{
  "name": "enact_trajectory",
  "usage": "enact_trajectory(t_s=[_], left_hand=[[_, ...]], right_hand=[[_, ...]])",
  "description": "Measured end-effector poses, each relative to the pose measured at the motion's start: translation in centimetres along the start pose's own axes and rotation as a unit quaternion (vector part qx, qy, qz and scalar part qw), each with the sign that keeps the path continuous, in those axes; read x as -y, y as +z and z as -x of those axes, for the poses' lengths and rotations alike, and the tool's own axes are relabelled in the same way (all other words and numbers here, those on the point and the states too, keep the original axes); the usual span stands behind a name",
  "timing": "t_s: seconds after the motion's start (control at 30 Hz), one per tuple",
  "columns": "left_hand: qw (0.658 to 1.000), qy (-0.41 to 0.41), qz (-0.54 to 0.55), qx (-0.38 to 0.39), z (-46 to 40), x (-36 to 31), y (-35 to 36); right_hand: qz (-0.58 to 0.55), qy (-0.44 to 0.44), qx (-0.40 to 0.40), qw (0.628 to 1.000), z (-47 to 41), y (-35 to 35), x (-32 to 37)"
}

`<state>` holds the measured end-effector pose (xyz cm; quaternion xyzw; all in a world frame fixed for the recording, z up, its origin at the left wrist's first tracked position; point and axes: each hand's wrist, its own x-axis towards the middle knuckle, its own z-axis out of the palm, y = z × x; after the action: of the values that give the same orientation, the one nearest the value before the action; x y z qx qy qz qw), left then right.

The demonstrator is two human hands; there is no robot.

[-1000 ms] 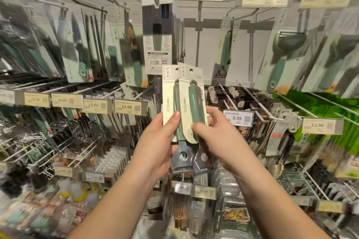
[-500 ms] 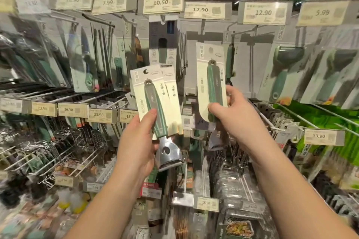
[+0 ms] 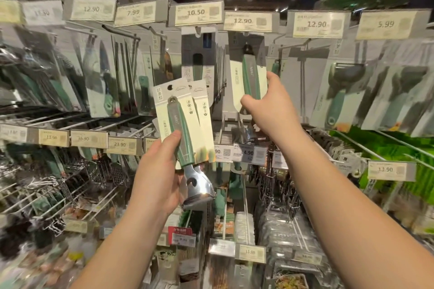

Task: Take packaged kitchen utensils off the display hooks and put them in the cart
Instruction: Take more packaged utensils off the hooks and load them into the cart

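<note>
Left hand (image 3: pixel 159 178) grips two carded peelers (image 3: pixel 185 124); right hand (image 3: pixel 270 105) pinches a third peeler card (image 3: pixel 246 77) at the hook. Risk: card hole snags, tears.

Left-side hanging packages (image 3: pixel 70 73) blurred, contents unreadable.

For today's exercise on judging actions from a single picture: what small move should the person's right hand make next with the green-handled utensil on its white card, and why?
Probably draw the right hand back toward the body. It grips the carded green-handled utensil high under the 12.90 price tag, its hang hole near the display hook. The left hand already holds matching carded utensils lower down. No cart is in view.
</note>
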<state>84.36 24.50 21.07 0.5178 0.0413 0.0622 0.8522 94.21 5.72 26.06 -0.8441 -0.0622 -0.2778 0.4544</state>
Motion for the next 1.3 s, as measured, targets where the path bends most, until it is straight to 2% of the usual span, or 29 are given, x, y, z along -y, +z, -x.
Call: enact_trajectory(t_s=[0.43,0.63,0.73,0.87,1.3], left_hand=[[1.000,-0.012,0.017,0.004,-0.5,-0.7,-0.3],[1.000,-0.007,0.018,0.025,-0.7,-1.5,0.1],[1.000,-0.004,0.008,0.029,-0.9,-2.0,0.2],[1.000,0.009,-0.002,0.026,-1.3,-2.3,0.0],[0.999,0.023,-0.028,-0.001,-2.3,-2.5,-1.4]], right_hand=[[0.113,0.053,-0.024,0.992,-6.2,4.3,-3.1],[0.190,0.143,0.013,0.971,-11.5,6.1,-3.8],[0.153,0.170,0.005,0.974,-13.8,7.3,-4.6],[0.126,0.157,-0.007,0.979,-15.5,8.4,-5.5],[0.130,0.160,-0.038,0.978,-18.3,9.9,-6.8]])
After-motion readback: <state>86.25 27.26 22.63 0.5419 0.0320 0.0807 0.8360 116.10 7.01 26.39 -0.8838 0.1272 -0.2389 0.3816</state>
